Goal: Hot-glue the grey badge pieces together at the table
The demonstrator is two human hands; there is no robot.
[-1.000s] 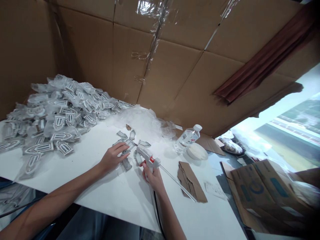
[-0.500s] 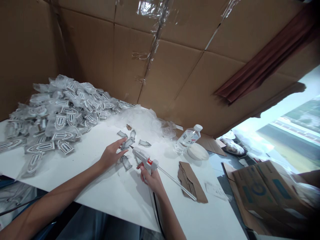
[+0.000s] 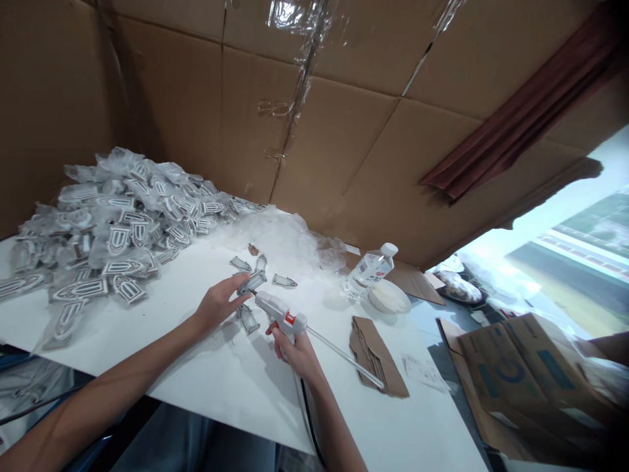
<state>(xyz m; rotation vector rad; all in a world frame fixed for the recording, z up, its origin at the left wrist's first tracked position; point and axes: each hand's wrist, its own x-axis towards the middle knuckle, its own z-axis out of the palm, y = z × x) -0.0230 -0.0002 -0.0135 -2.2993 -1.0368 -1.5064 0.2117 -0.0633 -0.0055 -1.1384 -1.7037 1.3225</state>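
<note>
Between the thumb and fingers of my left hand (image 3: 220, 304) is a small grey arch-shaped frame (image 3: 254, 282), raised a little over the white table. My right hand (image 3: 293, 349) grips a white hot glue gun (image 3: 278, 308) with a red-orange patch on its side. A long clear glue stick (image 3: 344, 357) runs out of its back end. The nozzle tip is at the near edge of the held frame; whether it touches, I cannot tell. Several similar frames lie close by, among them one on the right (image 3: 284, 281) and one below (image 3: 247, 319).
A big heap of plastic-bagged arch pieces (image 3: 132, 216) covers the table's left side. Loose clear bags (image 3: 275, 236) lie at the back. On the right are a water bottle (image 3: 371, 270), a white bowl (image 3: 390, 298) and folded cardboard (image 3: 376, 357). Cardboard walls (image 3: 187, 105) enclose the table's back.
The glue gun has shifted slightly left, and its nozzle now sits lower against the held frame. My left hand has hardly moved.
</note>
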